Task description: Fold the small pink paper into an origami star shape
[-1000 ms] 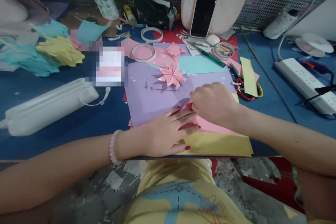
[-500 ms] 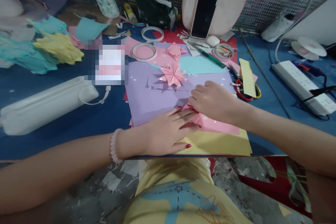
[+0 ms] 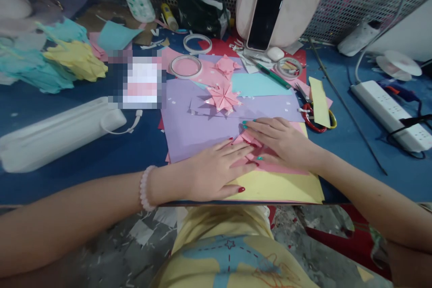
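My left hand (image 3: 216, 168) lies flat with fingers stretched out on a pink paper sheet (image 3: 286, 166). My right hand (image 3: 280, 140) also rests flat on that pink sheet, fingers spread, its fingertips touching the left hand's. The pink sheet sits on a yellow sheet (image 3: 276, 187) and a purple sheet (image 3: 192, 126). A folded pink paper star (image 3: 222, 97) lies on the purple sheet just beyond both hands.
Red-handled scissors (image 3: 313, 117) lie to the right under a yellow strip. Tape rolls (image 3: 185, 66), a green pen (image 3: 272, 74), a propped phone (image 3: 265, 12), a white case (image 3: 60, 132) at left, a power strip (image 3: 388, 112) at right and paper flowers (image 3: 76, 58) surround the sheets.
My right hand has gone from a closed, pressing fist on the pink sheet to lying flat with fingers spread. The left hand has stayed in place.
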A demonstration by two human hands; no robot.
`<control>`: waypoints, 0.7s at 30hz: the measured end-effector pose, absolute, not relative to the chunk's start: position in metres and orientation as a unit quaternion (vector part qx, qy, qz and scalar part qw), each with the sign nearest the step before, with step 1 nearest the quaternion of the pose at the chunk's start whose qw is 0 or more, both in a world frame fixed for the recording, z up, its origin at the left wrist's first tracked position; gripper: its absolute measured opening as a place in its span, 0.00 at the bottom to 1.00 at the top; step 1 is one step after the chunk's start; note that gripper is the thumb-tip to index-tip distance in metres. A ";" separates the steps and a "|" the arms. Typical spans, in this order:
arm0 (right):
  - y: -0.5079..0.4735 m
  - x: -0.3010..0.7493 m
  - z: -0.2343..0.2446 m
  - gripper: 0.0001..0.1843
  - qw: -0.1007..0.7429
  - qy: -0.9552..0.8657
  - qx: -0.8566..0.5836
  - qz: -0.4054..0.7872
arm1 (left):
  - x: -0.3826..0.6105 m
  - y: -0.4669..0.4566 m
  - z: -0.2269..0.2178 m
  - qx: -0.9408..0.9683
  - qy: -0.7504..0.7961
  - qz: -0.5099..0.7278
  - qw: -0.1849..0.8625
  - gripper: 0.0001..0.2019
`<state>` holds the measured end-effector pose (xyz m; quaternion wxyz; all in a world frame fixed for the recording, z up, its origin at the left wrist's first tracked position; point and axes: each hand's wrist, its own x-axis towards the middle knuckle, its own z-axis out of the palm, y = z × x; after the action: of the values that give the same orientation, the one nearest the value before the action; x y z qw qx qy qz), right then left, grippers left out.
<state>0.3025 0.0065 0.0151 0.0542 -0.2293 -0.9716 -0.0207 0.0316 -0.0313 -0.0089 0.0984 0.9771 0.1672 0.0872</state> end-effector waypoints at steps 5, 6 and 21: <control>0.005 0.296 0.015 0.27 0.084 -0.961 -0.262 -0.029 | 0.031 -0.032 -0.009 0.977 0.166 0.089 0.096 0.25; 0.005 0.294 0.015 0.24 0.099 -0.957 -0.272 -0.034 | 0.031 -0.032 -0.009 0.977 0.167 0.089 0.097 0.25; 0.000 0.243 0.032 0.12 0.063 -0.905 -0.412 -0.085 | 0.037 -0.033 -0.006 0.970 0.159 0.162 0.087 0.21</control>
<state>0.2429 -0.0005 0.0323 0.0625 -0.4124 -0.9049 -0.0849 0.0367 -0.0334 -0.0060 0.0873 0.9700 0.1591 0.1618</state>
